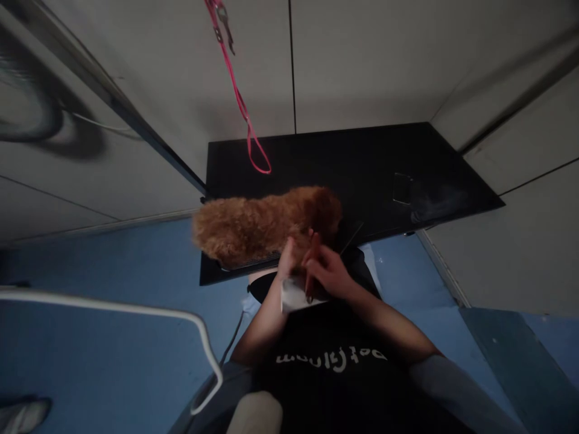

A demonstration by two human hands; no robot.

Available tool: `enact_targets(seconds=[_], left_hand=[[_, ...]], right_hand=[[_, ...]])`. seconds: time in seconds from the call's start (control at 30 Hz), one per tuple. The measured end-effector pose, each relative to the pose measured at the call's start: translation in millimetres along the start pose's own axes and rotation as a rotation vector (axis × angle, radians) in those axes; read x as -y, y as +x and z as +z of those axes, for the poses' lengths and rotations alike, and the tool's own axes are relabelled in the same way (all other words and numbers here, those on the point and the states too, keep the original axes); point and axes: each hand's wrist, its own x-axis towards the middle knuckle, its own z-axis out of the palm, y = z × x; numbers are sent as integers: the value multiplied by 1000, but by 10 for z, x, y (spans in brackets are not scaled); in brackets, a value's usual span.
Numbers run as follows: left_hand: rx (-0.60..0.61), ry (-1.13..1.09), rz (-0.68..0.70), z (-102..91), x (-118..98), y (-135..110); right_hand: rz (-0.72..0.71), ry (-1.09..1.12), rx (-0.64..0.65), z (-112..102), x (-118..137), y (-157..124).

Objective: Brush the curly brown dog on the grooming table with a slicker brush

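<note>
Curly brown dog (253, 226): probably soft, delicate; best supported underneath. Beside it: right hand (331, 272), fingers grasping brown tool (313, 256); left hand (286, 258), fingers' hold unclear.

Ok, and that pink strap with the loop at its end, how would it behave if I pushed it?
The pink strap would probably swing and flop, since it looks thin and appears to hang down. It is likely light, being so narrow. The metal clip near its top might jangle, as its lower end seems to dangle.
</note>
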Motion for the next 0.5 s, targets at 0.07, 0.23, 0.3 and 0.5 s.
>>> enact_targets(seconds=[0.07,0.23,0.3,0.5], left_hand=[[-35,-21,22,50,-19,-50],[-120,-147,147,165,-121,-75],[-145,-173,174,171,-127,-69],[-177,-93,150,150,47,-65]], right_hand=[[53,-29,50,-28,-26,48],[-53,-15,-433,-282,-133,346],[-89,45,-481,-278,-151,344],[99,222,-166,-52,-341,225]])
